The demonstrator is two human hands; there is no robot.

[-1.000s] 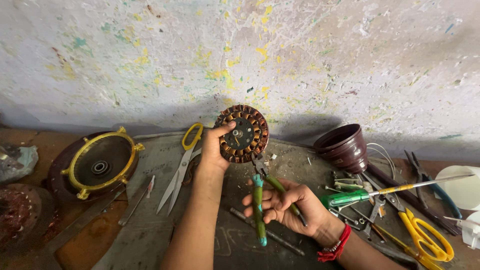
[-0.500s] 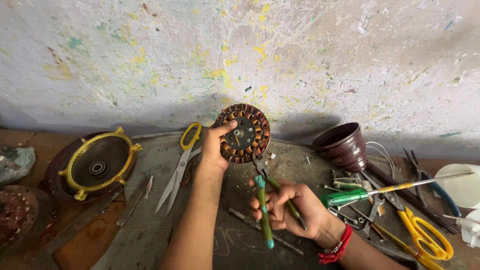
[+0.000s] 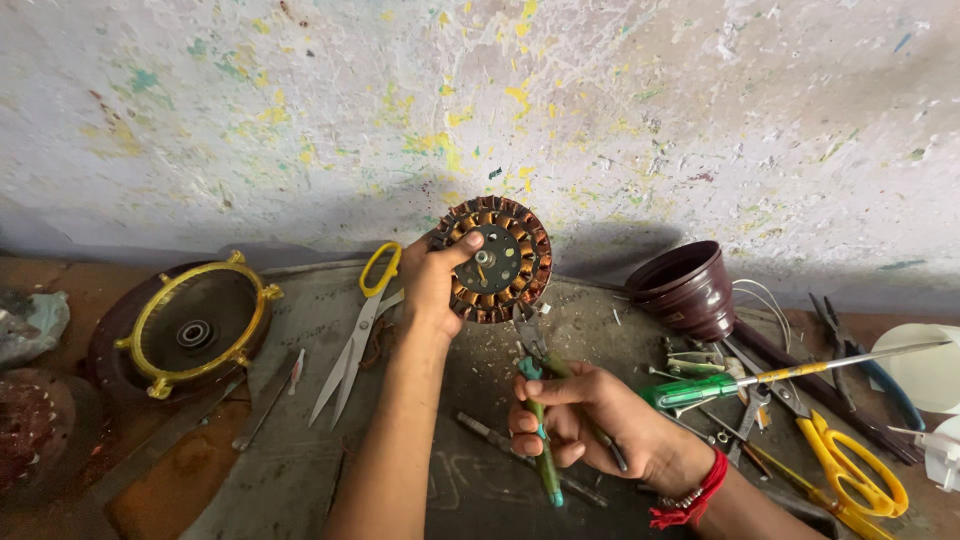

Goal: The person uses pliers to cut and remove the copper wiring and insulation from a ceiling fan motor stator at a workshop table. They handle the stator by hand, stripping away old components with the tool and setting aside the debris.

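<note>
Fan stator held up at the bench
Left hand (image 3: 432,285) grips the copper-wound stator (image 3: 492,259); right hand (image 3: 580,415) clasps green-handled pliers (image 3: 538,405) beneath it.

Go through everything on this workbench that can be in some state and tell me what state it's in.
Round copper-wound stator: upright, held by left hand.
Green-handled pliers: gripped in right hand, nose at the stator's lower edge.
Yellow-handled scissors near the left hand: lying slightly open.
Dark maroon plastic cup: tipped on its side.

My left hand (image 3: 432,285) covers the stator's (image 3: 495,260) left rim. The frame's right edge cuts off a white container (image 3: 925,365). The plier (image 3: 540,400) tips are possibly touching the windings.
</note>
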